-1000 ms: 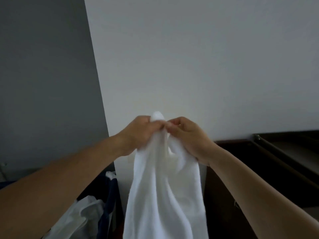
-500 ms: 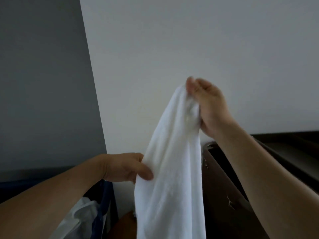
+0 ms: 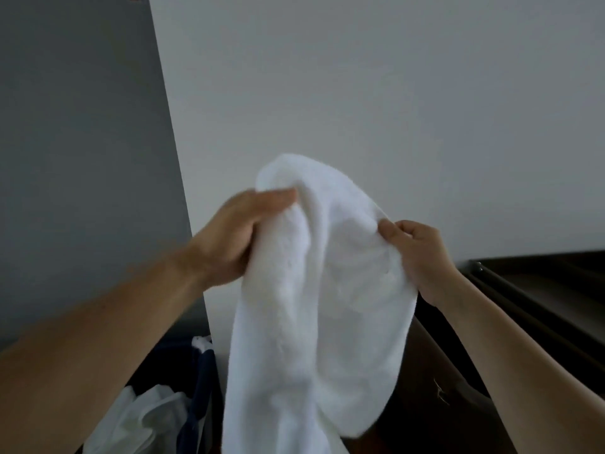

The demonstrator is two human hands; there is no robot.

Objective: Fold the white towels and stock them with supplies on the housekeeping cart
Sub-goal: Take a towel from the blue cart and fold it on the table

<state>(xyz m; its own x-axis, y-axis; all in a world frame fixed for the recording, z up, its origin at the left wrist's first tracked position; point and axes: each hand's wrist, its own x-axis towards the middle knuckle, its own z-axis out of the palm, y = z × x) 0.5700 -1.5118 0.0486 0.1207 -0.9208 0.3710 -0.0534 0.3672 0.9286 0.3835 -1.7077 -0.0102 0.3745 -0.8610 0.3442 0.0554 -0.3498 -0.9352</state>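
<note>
A white towel (image 3: 314, 309) hangs in front of me, held up in the air between both hands and doubled over at the top. My left hand (image 3: 235, 237) grips its left upper part, thumb on the near side and fingers behind the cloth. My right hand (image 3: 415, 253) pinches the right edge a little lower. The towel's lower end drops out of view at the bottom. The dark brown housekeeping cart (image 3: 530, 303) stands to the right, behind my right forearm.
A dark blue linen bag (image 3: 199, 381) with crumpled white cloth (image 3: 144, 417) inside sits at lower left. A white wall (image 3: 360, 93) meets a grey wall (image 3: 75, 158) straight ahead, close behind the towel.
My left hand has risen from the towel's lower edge to the top. My right hand has come down and to the right. The towel now folds over between them.
</note>
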